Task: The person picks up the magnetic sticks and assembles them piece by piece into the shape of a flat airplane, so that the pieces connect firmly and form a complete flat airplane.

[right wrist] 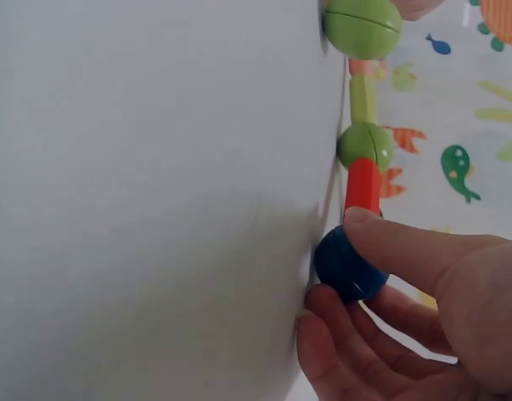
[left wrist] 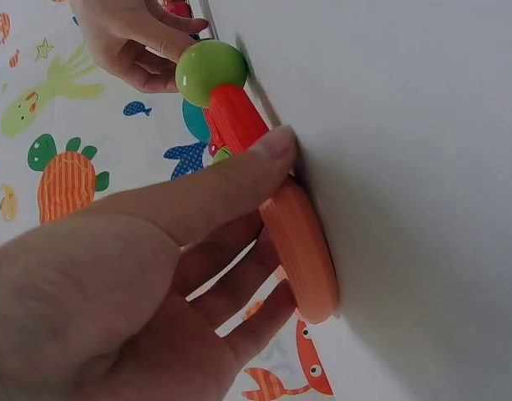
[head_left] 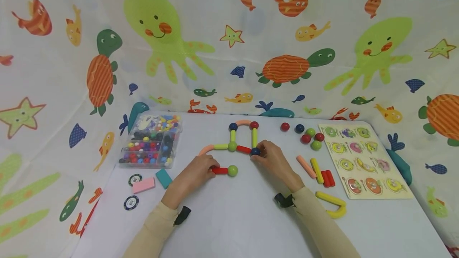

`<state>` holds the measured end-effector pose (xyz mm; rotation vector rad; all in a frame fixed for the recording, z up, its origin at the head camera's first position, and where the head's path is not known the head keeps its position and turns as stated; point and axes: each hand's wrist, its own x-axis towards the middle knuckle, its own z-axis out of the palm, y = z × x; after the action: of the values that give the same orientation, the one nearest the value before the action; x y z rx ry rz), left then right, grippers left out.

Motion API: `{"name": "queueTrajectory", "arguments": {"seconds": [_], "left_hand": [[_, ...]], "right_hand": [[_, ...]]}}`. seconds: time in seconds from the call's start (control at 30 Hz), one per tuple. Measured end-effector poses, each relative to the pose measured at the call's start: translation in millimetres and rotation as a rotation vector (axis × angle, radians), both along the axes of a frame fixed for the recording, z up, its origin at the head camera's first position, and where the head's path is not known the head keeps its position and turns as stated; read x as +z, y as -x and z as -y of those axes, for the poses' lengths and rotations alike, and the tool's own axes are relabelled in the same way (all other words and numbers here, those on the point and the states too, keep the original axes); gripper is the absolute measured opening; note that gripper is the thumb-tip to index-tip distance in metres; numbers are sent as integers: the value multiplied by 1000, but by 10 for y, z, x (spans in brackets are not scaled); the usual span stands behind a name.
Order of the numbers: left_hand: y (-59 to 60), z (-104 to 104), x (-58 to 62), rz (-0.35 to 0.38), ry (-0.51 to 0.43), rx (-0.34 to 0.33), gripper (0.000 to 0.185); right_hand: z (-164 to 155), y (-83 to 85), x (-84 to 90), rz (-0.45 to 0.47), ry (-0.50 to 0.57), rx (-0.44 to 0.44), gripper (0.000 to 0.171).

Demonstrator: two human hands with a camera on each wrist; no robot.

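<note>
In the middle of the table (head_left: 251,218) a figure of sticks and balls is partly built: an arch of yellow-green sticks with a pink curve on top, and a row running left from it. The left hand (head_left: 195,178) pinches a red stick (head_left: 219,170) tipped with a green ball (head_left: 232,170), lying just below the row and apparently not yet joined. The right hand (head_left: 276,162) curls its fingers round the blue ball (head_left: 255,151) at the arch's lower right corner, while spare balls and sticks wait at centre right.
</note>
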<state>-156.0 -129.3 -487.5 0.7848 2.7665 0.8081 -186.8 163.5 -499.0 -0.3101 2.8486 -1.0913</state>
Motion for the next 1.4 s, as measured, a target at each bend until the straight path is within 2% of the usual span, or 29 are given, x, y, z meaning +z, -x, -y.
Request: {"name": "queueTrajectory", "arguments": {"seconds": [0.23,0.4,0.63,0.77,0.97,1.1,1.23,1.4], "left_hand": [[140,100,-27,14,-5,16,23],[225,148,-60,17,-26,14,23],[246,129,-77,-82,-34,-34,23],[249,127,-92,-98,-41,-26,21],[250,141,-97,-81,-49,-6,22],[243,135,-89,-86,-43,-7,23],[235,125,-77,-84,-46,-5,27],[229,117,-77,-63,-38,11,32]], "right_hand": [[149,241,17,11,-34,-9,37],[208,339,15,31,-61,-30,39],[222,348,8,42,-52,-51,40],[230,355,23,43,-44,-51,40],[182,333,101,47,-47,-63,44],[20,263,190,-16,-22,-91,45],[-228,154,302,-145,42,-130,39],[-540,-72,419,-293,95,-199,37]]}}
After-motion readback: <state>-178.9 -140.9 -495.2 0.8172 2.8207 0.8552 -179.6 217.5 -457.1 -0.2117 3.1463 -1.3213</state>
